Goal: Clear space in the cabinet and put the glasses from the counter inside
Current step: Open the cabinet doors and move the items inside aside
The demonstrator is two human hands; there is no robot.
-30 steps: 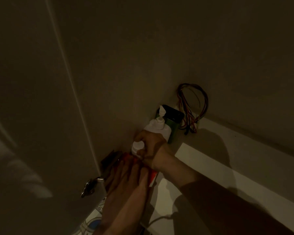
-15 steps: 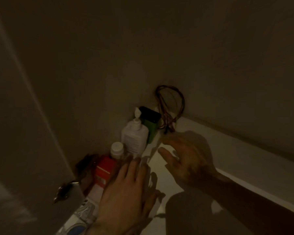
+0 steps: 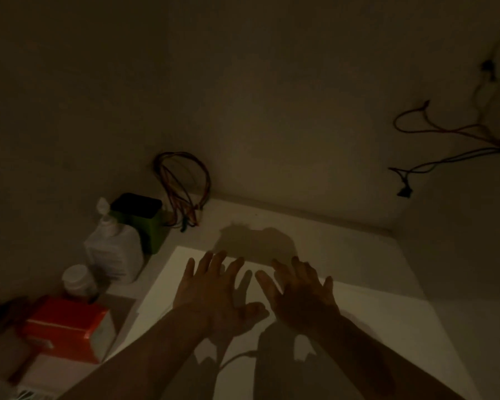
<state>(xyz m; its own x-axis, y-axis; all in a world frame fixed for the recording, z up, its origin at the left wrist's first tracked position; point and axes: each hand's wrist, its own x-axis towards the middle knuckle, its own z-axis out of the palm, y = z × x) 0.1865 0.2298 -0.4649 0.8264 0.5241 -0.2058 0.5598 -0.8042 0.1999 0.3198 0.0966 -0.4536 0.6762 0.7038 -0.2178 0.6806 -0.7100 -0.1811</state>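
Note:
I look into a dim white cabinet. My left hand (image 3: pixel 214 293) and my right hand (image 3: pixel 300 295) hover side by side, palms down with fingers spread, over the white shelf floor (image 3: pixel 358 327); both hold nothing. Pushed against the left wall stand a white pump bottle (image 3: pixel 114 252), a green box with a black lid (image 3: pixel 145 217), a small white-capped jar (image 3: pixel 77 280) and an orange-and-white box (image 3: pixel 70 327). No glasses are in view.
A loop of coloured wires (image 3: pixel 182 186) hangs in the back left corner. More wires (image 3: pixel 451 145) run along the right wall. The back wall (image 3: pixel 272 125) closes the space behind the shelf.
My right hand let go of the jar and bottles at the left and moved right. Both hands now hover spread over the shelf's middle. The view has swung right, away from the door.

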